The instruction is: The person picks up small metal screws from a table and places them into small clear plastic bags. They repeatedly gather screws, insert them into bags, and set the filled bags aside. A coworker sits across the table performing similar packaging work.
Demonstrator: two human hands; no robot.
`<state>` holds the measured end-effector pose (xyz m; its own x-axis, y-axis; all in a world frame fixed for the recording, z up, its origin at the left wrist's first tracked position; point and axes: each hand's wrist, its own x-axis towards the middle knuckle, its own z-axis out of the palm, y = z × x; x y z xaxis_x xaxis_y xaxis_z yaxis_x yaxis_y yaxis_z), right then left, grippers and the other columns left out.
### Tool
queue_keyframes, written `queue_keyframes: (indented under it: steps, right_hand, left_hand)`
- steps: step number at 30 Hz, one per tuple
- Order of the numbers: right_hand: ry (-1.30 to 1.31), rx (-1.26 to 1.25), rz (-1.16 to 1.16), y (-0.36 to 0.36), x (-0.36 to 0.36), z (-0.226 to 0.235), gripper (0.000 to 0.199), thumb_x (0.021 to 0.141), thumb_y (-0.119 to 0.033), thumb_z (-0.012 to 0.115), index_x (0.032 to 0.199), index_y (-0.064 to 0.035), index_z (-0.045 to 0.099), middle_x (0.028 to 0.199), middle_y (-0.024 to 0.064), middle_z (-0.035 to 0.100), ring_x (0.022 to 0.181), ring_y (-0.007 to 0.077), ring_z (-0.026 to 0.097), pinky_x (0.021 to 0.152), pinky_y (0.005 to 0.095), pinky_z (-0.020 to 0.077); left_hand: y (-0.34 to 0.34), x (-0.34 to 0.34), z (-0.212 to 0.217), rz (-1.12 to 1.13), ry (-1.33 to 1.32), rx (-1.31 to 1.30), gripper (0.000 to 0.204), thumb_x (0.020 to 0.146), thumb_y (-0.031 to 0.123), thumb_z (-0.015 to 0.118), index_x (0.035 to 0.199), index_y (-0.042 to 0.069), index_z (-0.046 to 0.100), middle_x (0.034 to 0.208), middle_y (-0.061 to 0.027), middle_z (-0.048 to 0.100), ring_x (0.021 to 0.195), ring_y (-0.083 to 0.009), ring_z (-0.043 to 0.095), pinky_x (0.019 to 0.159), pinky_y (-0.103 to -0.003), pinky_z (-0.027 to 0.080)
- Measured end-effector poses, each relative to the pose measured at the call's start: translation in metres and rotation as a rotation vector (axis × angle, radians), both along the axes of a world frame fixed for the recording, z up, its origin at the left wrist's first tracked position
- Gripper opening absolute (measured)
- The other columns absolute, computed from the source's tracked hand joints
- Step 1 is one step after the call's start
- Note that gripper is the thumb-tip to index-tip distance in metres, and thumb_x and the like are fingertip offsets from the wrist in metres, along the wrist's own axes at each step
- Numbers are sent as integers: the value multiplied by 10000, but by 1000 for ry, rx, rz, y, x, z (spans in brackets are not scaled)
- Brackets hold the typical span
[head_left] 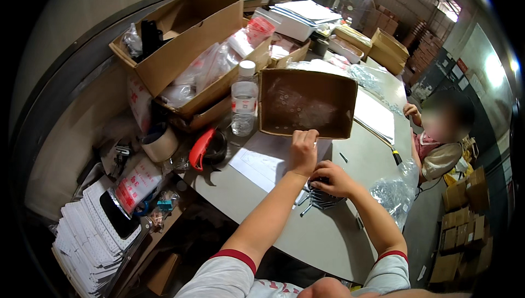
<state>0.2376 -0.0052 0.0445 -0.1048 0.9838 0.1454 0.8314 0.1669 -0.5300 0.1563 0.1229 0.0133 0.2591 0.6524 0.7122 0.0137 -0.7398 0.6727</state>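
Note:
My left hand (304,149) is closed at the near rim of an open cardboard box (306,101). A small pale bit shows by its fingers, but what they hold is hidden. Small clear or whitish pieces lie scattered on the box's brown bottom. Just right of and nearer than that hand, my right hand (333,180) curls its fingers over a pile of long dark metal screws (322,200) on the table. Dark screws show at its fingertips. One loose screw (343,157) lies apart, beyond my right hand. A printed paper sheet (262,158) lies partly under the box.
A water bottle (244,101) stands left of the box, near a red-and-black tape dispenser (202,149). Cardboard boxes of plastic bags (213,74) crowd the back left. A clear plastic bag (395,194) lies on the right. Another person (437,139) sits across the table's right edge.

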Motion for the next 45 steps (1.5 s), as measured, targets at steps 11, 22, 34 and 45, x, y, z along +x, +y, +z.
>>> queue_keyframes:
  steps: [11,22,34,45]
  right_hand:
    - [-138,257,-708,-25,80,-37,116,795,-90,612,877,-43,680,940,157,637,862,351,613,764,411,497]
    - [-291,153,-291,11,31,-37,249,789,-8,516,1018,-31,610,1083,219,567,957,376,587,816,428,497]
    - [-196,63,-307,-31,19,-17,196,772,17,528,905,9,670,1000,185,633,939,352,597,843,401,490]
    - [-177,113,-360,-44,-2,-17,284,785,-16,554,1057,-63,618,1063,150,606,1001,353,554,863,416,473]
  left_hand:
    - [-1,1,-12,-41,455,-214,133,723,-15,524,786,-5,640,796,-274,624,777,-447,615,715,-498,492]
    - [7,5,-13,-16,153,-55,218,705,-78,575,895,29,583,835,-141,636,835,-359,570,744,-445,459]
    - [-4,-3,-4,17,327,-110,148,723,-81,518,843,-8,566,852,-201,632,845,-402,574,760,-470,455]
    - [6,3,-25,-16,387,-138,198,744,2,556,912,51,646,796,-215,643,772,-392,633,706,-458,500]
